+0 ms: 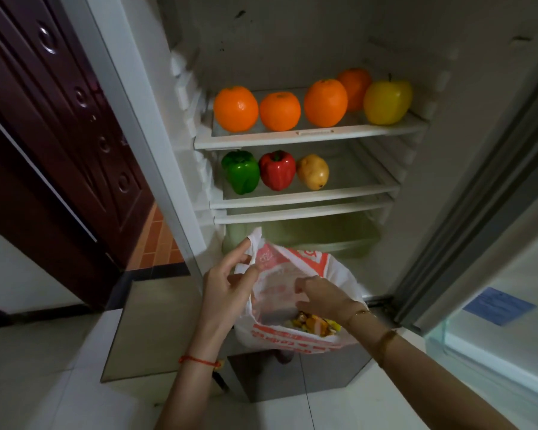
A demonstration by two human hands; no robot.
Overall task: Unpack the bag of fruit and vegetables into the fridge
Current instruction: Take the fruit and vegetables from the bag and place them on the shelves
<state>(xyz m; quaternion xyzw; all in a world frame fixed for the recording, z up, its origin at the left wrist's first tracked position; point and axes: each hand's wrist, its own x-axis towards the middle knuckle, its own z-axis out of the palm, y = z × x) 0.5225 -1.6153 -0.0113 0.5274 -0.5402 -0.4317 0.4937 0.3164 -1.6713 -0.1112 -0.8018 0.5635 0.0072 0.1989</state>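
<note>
Head view: both hands at a white bag printed in orange-red, its writing too blurred to read.
Left hand pinches the bag's rim; right hand reaches inside, fingers seemingly loose, above yellow-orange produce. Beyond, the fridge's lower shelf holds two peppers and a potato; four oranges and a yellow apple sit above.

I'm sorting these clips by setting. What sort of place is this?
Probably a home, in a kitchen or hallway: an open fridge stocked with oranges and peppers, a carved wooden door, and a tiled floor.
</note>
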